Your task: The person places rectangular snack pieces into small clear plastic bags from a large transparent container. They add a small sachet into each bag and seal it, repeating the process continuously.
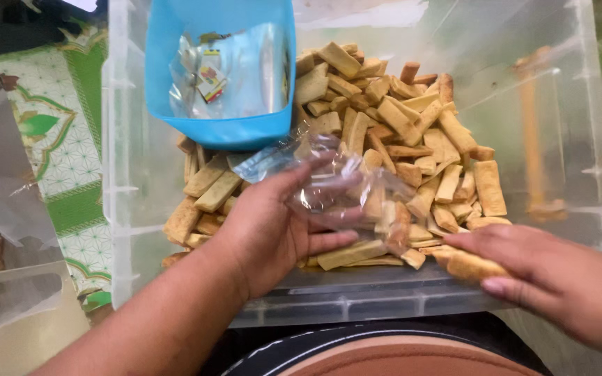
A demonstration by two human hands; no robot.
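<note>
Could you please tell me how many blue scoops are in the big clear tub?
1. The blue scoop sits at the tub's far left on the biscuit sticks, holding small clear packets; others could lie buried.

On the left side lies a mat (pixel 57 139) with a green and white pattern of small stars and leaf shapes, and it covers the floor beside the work place. Further left and lower there are clear plastic lids or containers (pixel 8 299) that look a little milky, on a pale beige floor (pixel 29 348). The light is soft and even, without hard shadows.
</note>
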